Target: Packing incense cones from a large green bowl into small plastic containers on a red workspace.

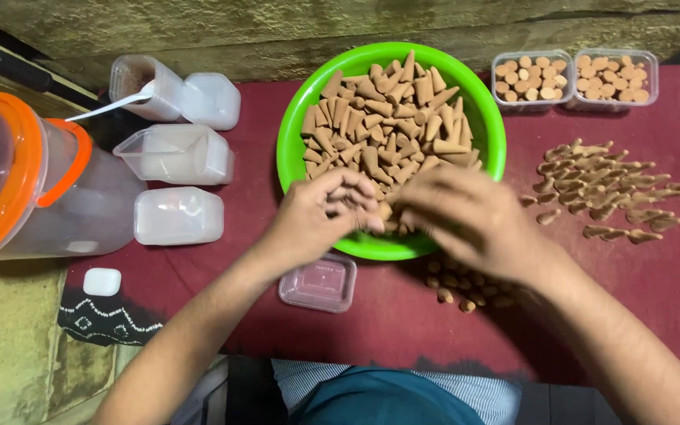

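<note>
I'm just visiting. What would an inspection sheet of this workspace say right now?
Surface: dark red cloth over a worn floor.
Job's things: green bowl heaped with brown cones; two full clear boxes; cones laid in rows; small empty box.
Clutter: three lidded white tubs, one with a spoon; orange-rimmed jar; small white block.
Hands: left hand and right hand meet over the bowl's near rim, fingers among cones.
Cables: nothing seen.
Surroundings: rough wall behind.
</note>
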